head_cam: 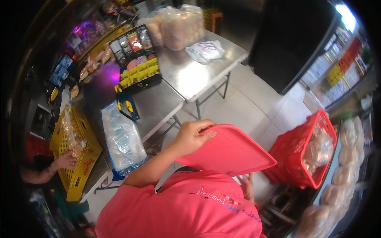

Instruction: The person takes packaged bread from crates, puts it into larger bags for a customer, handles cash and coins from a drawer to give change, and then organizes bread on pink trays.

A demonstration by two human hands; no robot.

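My left hand (193, 137) grips the top edge of a flat red plastic tray (229, 148), thumb on the near face and fingers curled over the rim. The tray stands tilted in front of my body. Low on the right, my right hand (247, 184) hangs beside my shirt with its fingers apart, close to the tray's bottom edge. Whether it touches the tray cannot be told. To the right of the tray stands a tall red plastic crate (293, 148), with clear plastic bags (318, 148) inside.
Another person's hand (65, 160) rests at a yellow crate (86, 175) on the steel table (160, 104). That table also bears packaged plastic bags (125, 136) and a black organizer case (140, 71). Bagged bread (181, 28) sits farther back; more bagged buns (342, 175) line a right-hand shelf.
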